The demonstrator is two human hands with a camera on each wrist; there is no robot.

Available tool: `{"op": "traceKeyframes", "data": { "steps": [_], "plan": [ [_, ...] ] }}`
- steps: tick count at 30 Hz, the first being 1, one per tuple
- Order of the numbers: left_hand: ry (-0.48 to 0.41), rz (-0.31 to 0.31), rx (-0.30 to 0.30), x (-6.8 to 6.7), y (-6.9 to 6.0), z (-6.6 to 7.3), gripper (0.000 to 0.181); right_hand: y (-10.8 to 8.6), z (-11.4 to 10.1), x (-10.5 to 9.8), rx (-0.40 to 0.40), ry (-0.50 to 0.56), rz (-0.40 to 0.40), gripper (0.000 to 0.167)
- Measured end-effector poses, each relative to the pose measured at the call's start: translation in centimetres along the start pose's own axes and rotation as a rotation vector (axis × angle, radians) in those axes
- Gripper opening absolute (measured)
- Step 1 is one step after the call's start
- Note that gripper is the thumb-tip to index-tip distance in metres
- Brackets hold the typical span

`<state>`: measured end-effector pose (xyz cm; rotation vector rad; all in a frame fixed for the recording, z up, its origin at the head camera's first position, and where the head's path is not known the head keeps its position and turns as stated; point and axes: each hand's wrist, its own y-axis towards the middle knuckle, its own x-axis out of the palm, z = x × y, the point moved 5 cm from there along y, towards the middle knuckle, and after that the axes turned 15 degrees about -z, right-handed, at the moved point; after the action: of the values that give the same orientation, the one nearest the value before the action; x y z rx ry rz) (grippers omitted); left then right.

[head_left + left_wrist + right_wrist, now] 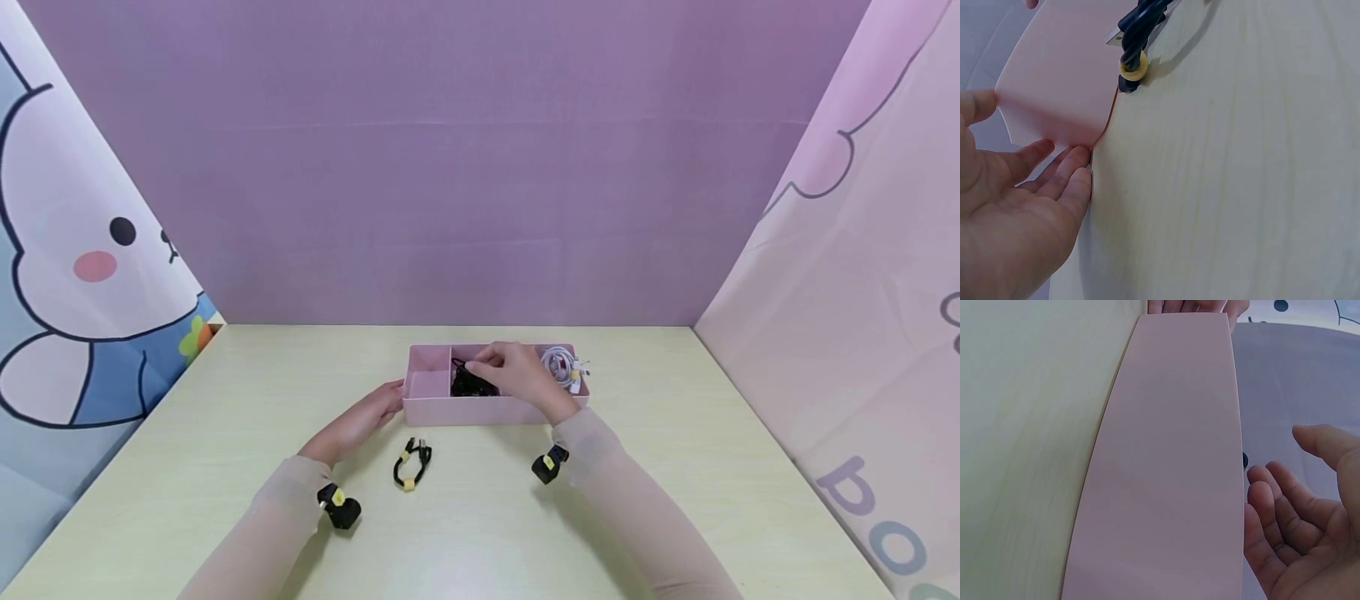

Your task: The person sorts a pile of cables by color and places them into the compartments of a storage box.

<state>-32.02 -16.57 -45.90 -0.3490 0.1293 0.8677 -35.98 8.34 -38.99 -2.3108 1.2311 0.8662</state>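
A pink divided box (480,412) stands on the table, its front wall filling much of the right wrist view. My left hand (369,414) rests its fingertips against the box's left end. My right hand (522,375) is over the middle compartment, beside a bundled black cable (469,383) lying in it. In the right wrist view, the right thumb and fingers are apart with nothing between them. A coiled white cable (558,367) sits in the right compartment, its plug ends sticking out past the rim. The left compartment (429,385) shows a bare floor.
A short black cable (414,468) with yellow ties lies looped on the table in front of the box, between the forearms. Behind the table rises a purple cloth wall (465,167). Printed cloths (847,317) flank both sides.
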Motion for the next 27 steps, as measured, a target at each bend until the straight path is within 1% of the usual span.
{"op": "traceKeyframes", "data": {
  "steps": [5,11,16,18,23,27],
  "plan": [
    [-0.002,-0.003,0.005,0.0,0.0,0.0,0.066,-0.1,-0.2,0.3,-0.026,0.016,-0.004,0.026],
    [0.003,-0.006,0.011,0.0,0.0,0.0,0.065,-0.4,-0.6,0.6,-0.056,0.009,0.003,0.023],
    [0.000,0.001,0.000,-0.1,-0.2,-0.1,0.066,-0.6,-1.0,0.8,-0.076,0.019,0.001,0.022],
    [0.001,0.004,-0.005,0.0,-0.2,-0.1,0.066,-0.7,-1.2,1.0,-0.074,0.025,-0.006,0.023],
    [0.002,-0.001,0.009,0.0,-0.2,0.0,0.066,-0.9,-1.6,1.4,-0.066,0.011,-0.019,0.022],
    [0.004,-0.005,0.017,0.0,-0.2,0.1,0.065,-1.1,-2.0,1.6,-0.086,-0.005,-0.021,0.020]
  ]
}}
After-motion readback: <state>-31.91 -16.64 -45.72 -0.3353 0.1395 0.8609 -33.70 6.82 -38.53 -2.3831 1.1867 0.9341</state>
